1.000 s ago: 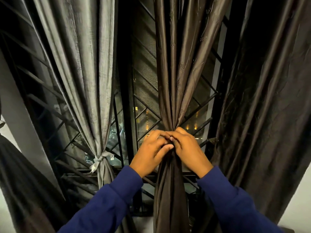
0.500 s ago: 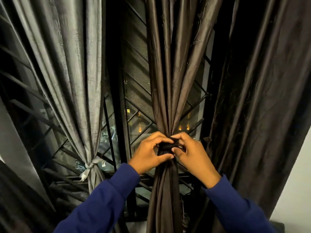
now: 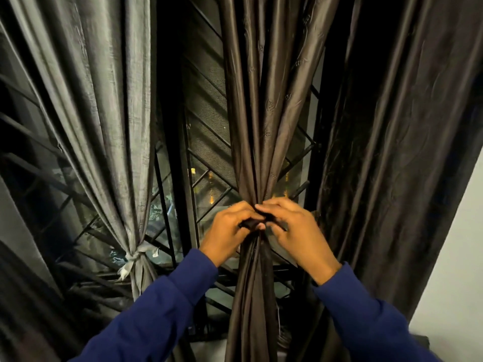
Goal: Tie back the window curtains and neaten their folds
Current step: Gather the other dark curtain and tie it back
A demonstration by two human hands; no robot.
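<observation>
On your left the grey curtain [image 3: 104, 126] hangs already tied. Your left hand [image 3: 230, 231] now pinches the dark tie band [image 3: 252, 223] drawn across the gathered brown curtain [image 3: 261, 126]; your right hand [image 3: 295, 231] pinches its other end, so knotting is underway.

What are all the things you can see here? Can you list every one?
grey curtain: one, pale grey, left, gathered low
pale tie: one, knotted round the grey curtain
brown curtain: one, shiny brown, middle, bunched at the hands
dark tie: one, black, at the bunch, between the fingers
dark curtain: one, dark brown, right, hanging loose
window grille: one, black bars, behind the curtains
wall: pale, far right
left hand: pinches the dark tie, blue sleeve
right hand: pinches the dark tie, blue sleeve
</observation>
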